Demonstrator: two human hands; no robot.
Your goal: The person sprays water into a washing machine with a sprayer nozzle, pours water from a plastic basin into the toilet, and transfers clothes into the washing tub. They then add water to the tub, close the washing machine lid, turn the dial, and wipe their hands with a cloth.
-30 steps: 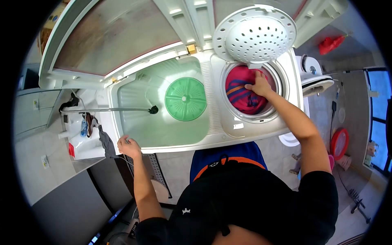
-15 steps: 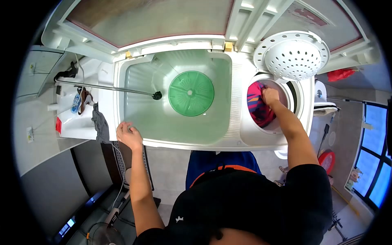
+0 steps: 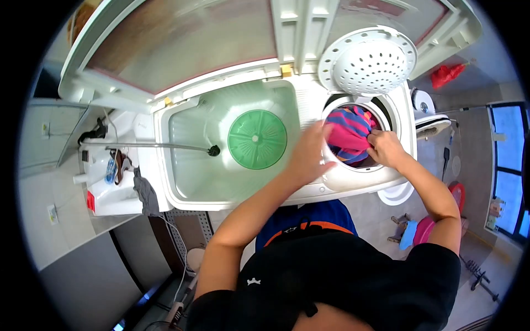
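Note:
In the head view, a pink garment with blue and orange stripes (image 3: 349, 128) bulges up in the round spin tub (image 3: 395, 118) of a white twin-tub washing machine. My right hand (image 3: 386, 148) pinches its right side at the tub's rim, fingers closed on the fabric. Slightly blurred, my left hand (image 3: 310, 153) is over the left edge of the spin tub, thumb and fingers apart beside the garment. Whether its fingertips touch the fabric I cannot tell. A white perforated spin cover (image 3: 369, 65) stands raised behind the tub.
At left is the wash tub (image 3: 190, 179) with a green pulsator (image 3: 257, 139). A metal rod (image 3: 154, 145) reaches over it from the sink (image 3: 113, 193). A grey cloth (image 3: 145, 193) hangs at the sink's edge. The machine's lid (image 3: 187, 44) is raised at the back.
My left hand has moved right from the machine's front left corner to the spin tub. The striped garment has risen and bunched up, with my right hand now at its right side.

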